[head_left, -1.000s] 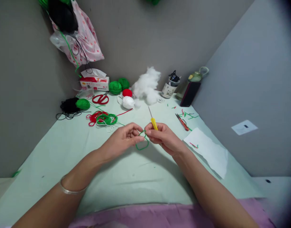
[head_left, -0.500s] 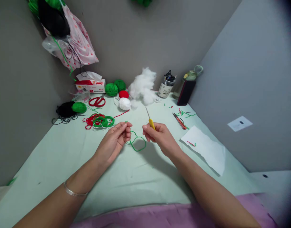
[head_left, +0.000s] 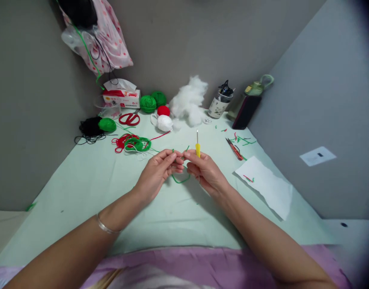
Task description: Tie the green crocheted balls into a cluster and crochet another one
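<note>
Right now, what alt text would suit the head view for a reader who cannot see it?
Two bare hands meet over a pale green table: the left hand pinches a loop of green yarn, the right hand holds a yellow-handled crochet hook upright. Behind lie yarn balls, red scissors and white stuffing.

Plain grey walls (head_left: 178, 36) meet in a corner behind a table (head_left: 82, 188) draped in pale green cloth; a spotted pink bag (head_left: 112, 36) hangs at left, a white paper slip (head_left: 317, 155) sticks at right, under soft, even light.
</note>
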`<state>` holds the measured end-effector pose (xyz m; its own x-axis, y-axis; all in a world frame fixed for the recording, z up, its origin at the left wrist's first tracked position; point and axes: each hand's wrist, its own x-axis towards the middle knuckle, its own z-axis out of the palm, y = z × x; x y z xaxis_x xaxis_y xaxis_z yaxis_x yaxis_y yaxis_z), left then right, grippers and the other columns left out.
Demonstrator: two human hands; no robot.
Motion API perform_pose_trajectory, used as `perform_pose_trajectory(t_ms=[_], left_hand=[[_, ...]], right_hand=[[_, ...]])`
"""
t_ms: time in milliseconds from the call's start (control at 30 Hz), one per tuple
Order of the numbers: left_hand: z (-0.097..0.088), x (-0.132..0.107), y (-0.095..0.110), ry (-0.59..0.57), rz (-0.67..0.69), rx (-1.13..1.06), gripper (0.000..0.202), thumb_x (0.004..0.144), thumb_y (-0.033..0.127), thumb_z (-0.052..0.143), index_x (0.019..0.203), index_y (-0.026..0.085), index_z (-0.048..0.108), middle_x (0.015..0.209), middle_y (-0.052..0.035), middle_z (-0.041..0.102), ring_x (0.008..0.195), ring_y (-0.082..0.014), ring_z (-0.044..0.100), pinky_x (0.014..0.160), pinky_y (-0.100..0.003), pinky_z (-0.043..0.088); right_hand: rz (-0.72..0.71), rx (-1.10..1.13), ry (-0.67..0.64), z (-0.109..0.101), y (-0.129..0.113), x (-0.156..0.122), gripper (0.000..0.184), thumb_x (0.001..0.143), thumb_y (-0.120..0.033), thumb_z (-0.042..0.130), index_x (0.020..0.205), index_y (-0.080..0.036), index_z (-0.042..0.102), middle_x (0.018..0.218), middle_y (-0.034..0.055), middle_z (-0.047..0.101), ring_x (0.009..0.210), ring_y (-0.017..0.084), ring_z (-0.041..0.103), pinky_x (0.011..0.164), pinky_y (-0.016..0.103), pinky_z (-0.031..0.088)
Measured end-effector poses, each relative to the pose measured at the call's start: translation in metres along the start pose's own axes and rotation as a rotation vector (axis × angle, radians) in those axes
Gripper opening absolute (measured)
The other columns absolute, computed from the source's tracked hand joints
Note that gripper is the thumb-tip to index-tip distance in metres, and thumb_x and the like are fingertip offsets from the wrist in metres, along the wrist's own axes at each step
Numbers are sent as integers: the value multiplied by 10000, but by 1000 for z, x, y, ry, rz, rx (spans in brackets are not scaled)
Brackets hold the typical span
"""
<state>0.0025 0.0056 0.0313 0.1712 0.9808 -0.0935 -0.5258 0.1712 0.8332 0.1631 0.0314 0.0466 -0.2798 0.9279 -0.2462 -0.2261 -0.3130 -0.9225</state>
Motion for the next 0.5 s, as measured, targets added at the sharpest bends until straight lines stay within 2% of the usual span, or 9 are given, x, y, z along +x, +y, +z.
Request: perform_pose_trajectory(t_ms=[133, 333, 500], left_hand=[[-6, 5, 2, 12, -61, -133, 145, 876, 273, 795, 906, 139, 752, 847, -24, 726, 737, -96, 673, 731, -199, 575], [-9, 8, 5, 43, -106, -199, 53, 905, 185, 756, 912, 134, 744, 883, -33, 759, 706, -76, 697, 697, -171, 589], [-11, 10, 5, 72, -111, -193, 58, 880, 173, 779, 902, 135, 742, 894, -22, 744, 684, -61, 679, 678, -162, 586]], right_hand=[[0, 35, 3, -2, 0, 2, 389, 645, -446, 914, 815, -200, 666, 541, -94, 470, 473, 55, 156, 484, 287, 138], [25, 70, -23, -6, 3, 7, 405, 649, -435, 921, 817, -201, 637, 597, -84, 569, 475, 44, 123, 473, 280, 120], [-7, 71, -75, -8, 3, 6, 373, 706, -443, 892, 835, -204, 636, 841, -43, 721, 465, 29, 135, 457, 275, 149]])
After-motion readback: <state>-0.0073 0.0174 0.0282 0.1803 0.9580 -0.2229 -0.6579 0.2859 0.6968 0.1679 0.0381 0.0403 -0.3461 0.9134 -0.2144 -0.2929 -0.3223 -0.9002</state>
